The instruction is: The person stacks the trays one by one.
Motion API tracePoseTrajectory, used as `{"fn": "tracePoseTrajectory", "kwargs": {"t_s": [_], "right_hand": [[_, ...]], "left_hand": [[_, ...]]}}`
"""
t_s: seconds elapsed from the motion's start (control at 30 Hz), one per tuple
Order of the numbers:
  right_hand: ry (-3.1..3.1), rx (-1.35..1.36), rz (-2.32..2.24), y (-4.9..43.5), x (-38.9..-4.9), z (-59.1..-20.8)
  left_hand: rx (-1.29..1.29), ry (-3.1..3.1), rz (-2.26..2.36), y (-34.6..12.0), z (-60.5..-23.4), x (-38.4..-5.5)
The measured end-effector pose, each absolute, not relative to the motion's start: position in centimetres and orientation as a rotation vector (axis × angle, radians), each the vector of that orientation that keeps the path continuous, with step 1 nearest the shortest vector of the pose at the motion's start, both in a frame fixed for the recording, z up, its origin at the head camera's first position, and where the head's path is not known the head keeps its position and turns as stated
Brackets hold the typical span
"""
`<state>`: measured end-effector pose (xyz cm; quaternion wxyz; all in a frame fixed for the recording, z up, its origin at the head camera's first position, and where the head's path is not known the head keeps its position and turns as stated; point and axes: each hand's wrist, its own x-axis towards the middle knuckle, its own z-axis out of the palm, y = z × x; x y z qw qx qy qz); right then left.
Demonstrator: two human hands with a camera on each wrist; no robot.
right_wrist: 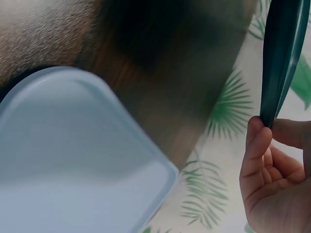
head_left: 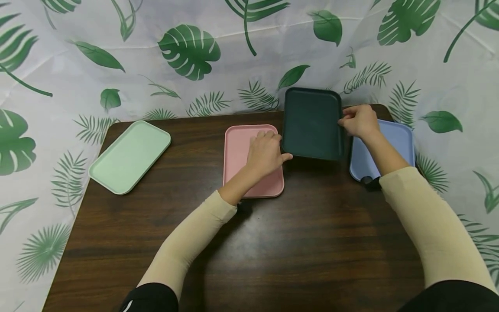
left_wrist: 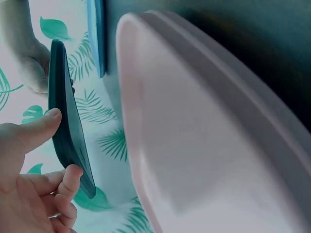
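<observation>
A dark green tray (head_left: 312,123) is raised off the table between my two hands. My left hand (head_left: 265,151) reaches over the pink tray (head_left: 238,147) and pinches the green tray's left edge. In the left wrist view its thumb (left_wrist: 41,128) lies on the rim, with curled fingers at the other side. On the opposite edge, my right hand (head_left: 359,122) pinches the rim between thumb and fingertips, as the right wrist view shows with the green tray (right_wrist: 282,58). Below my right forearm lies a blue tray (head_left: 399,138), partly covered by the arm.
A light green tray (head_left: 130,156) lies slanted at the left side of the dark wooden table (head_left: 273,251). Behind the table hangs a white cloth (head_left: 136,86) printed with green leaves. Trays line the table's far side.
</observation>
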<state>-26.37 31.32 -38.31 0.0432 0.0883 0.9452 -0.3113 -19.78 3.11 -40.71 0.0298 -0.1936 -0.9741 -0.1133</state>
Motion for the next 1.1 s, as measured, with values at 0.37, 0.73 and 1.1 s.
{"fn": "tracePoseTrajectory", "kwargs": {"t_s": [0.37, 0.73, 1.1], "right_hand": [[2.821, 0.267, -1.113, 29.0, -26.0, -36.5], [2.737, 0.177, -1.258, 26.7, -25.7, -35.7], [2.697, 0.051, -1.259, 24.4, -24.9, -35.3]], "left_hand": [[-0.580, -2.964, -0.458, 0.6, -39.1, -18.9], [-0.589, -2.888, -0.575, -2.5, -38.2, -17.1], [-0.525, -2.879, -0.571, -5.1, -37.8, -14.7]]}}
